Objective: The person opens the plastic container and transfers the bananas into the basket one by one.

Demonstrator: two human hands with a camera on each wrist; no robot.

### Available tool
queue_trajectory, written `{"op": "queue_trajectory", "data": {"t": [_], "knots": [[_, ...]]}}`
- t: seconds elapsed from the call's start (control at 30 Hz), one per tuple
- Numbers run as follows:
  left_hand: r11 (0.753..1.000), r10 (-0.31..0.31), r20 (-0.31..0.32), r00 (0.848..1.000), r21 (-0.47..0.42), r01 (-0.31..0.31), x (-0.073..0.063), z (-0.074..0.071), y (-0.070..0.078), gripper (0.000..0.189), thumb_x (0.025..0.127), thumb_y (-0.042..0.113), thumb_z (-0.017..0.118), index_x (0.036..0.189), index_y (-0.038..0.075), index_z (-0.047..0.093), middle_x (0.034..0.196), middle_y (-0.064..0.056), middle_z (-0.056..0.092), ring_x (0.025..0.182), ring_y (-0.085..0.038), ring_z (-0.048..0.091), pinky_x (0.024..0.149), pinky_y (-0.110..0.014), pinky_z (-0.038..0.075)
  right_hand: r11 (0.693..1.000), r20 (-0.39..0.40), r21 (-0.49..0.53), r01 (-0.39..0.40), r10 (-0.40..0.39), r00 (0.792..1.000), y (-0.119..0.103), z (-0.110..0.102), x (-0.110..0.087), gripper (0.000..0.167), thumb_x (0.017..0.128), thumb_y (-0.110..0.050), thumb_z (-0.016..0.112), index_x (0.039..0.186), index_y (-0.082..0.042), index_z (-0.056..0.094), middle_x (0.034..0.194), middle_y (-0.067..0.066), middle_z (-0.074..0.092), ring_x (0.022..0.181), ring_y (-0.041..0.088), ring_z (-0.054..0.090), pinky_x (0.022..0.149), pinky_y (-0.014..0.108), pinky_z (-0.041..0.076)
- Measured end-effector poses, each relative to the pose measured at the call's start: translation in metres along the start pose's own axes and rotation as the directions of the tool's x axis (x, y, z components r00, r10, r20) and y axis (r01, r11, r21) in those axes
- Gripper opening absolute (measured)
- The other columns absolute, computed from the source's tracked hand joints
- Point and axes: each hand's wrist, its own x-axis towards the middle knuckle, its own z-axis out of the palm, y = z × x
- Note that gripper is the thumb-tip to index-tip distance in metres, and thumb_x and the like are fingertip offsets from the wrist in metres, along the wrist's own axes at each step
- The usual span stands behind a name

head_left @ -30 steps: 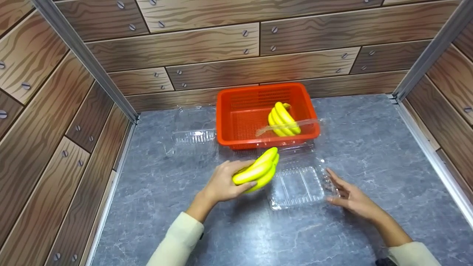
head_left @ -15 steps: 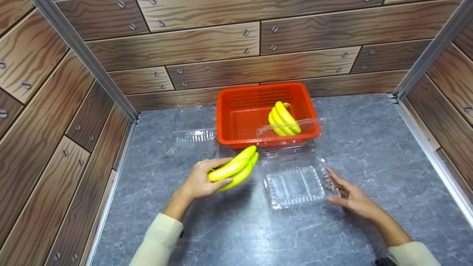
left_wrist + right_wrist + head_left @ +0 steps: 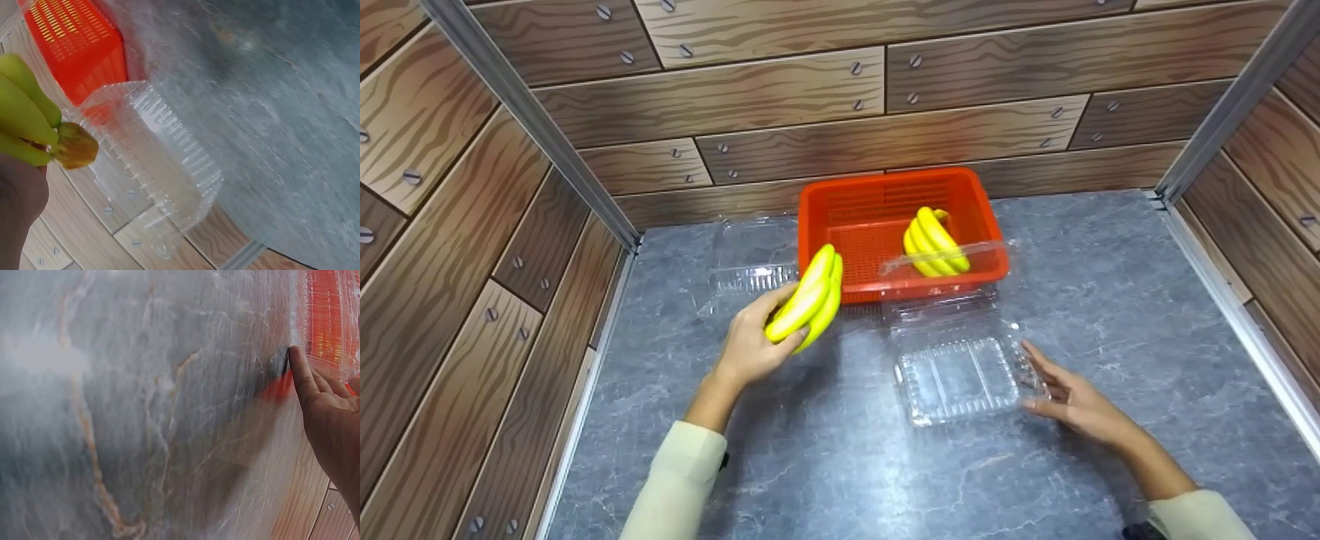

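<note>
My left hand (image 3: pixel 751 341) grips a yellow bunch of bananas (image 3: pixel 811 296) above the table, tips pointing away from me over the basket's near left corner. In the left wrist view the bunch's brown stem end (image 3: pixel 76 147) shows beside the hand. My right hand (image 3: pixel 1078 409) rests at the right side of an opened clear plastic clamshell box (image 3: pixel 960 381), thumb and fingers spread along its edge. The box's raised lid (image 3: pixel 937 262) leans toward the basket. Through the lid part of a second banana bunch (image 3: pixel 934 241) shows, lying in the red basket (image 3: pixel 807 225).
A second clear clamshell box (image 3: pixel 754 277) lies left of the red basket, near my left hand, also visible in the left wrist view (image 3: pixel 152 163). Wood-patterned walls (image 3: pixel 780 90) enclose the grey marbled table (image 3: pixel 840 465) at the back and both sides.
The left hand has carried its banana bunch leftward, away from over the near clamshell box, then slightly farther back, with the tips turned more upright. The right hand has stayed at the box's edge.
</note>
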Motion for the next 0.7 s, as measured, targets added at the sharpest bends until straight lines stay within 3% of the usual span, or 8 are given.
{"op": "queue_trajectory", "data": {"t": [0.07,0.13,0.23,0.33,0.7], "knots": [[0.999,-0.030,0.001,1.000,-0.034,0.030,0.006,0.003,0.003,0.067,0.084,0.023,0.082,0.147,0.010,0.063,0.128,-0.011,0.076,0.106,-0.025,0.070,0.095,-0.045,0.059,1.000,-0.003,0.004,0.010,-0.010,1.000,-0.001,0.000,0.000,0.095,0.099,-0.020,0.075,0.173,-0.015,0.016,0.174,0.031,0.019,0.153,0.056,0.036,0.117,0.035,0.044],[0.994,-0.069,0.005,0.998,-0.088,0.069,0.013,0.006,0.007,0.071,0.084,0.021,0.083,0.150,0.009,0.059,0.126,-0.014,0.075,0.106,-0.026,0.070,0.095,-0.044,0.058,1.000,-0.006,0.004,0.015,-0.015,1.000,-0.001,0.000,0.000,0.095,0.098,-0.019,0.076,0.172,-0.014,0.016,0.174,0.030,0.020,0.153,0.055,0.036,0.115,0.030,0.043],[0.975,-0.129,0.002,0.992,-0.184,0.127,0.026,0.014,0.015,0.076,0.086,0.019,0.085,0.155,0.008,0.053,0.127,-0.016,0.074,0.108,-0.026,0.069,0.096,-0.042,0.057,1.000,-0.009,0.006,0.018,-0.018,1.000,-0.002,-0.001,0.000,0.095,0.098,-0.018,0.075,0.172,-0.014,0.016,0.174,0.030,0.019,0.153,0.056,0.035,0.117,0.044,0.044],[0.959,-0.170,-0.017,0.985,-0.231,0.162,0.039,0.022,0.024,0.078,0.087,0.019,0.086,0.156,0.008,0.051,0.134,-0.016,0.072,0.113,-0.027,0.068,0.100,-0.042,0.056,1.000,-0.010,0.000,0.020,-0.020,1.000,-0.001,-0.001,-0.001,0.095,0.099,-0.019,0.075,0.173,-0.015,0.015,0.174,0.030,0.018,0.153,0.058,0.034,0.117,0.061,0.038],[0.964,-0.210,-0.035,0.977,-0.175,0.201,0.094,0.044,0.041,0.079,0.087,0.024,0.084,0.158,0.012,0.051,0.140,-0.014,0.066,0.117,-0.029,0.064,0.104,-0.046,0.055,1.000,-0.006,-0.007,-0.001,0.001,1.000,0.001,-0.001,0.001,0.096,0.099,-0.022,0.075,0.173,-0.017,0.014,0.176,0.027,0.015,0.155,0.056,0.031,0.118,0.063,0.034]]}}
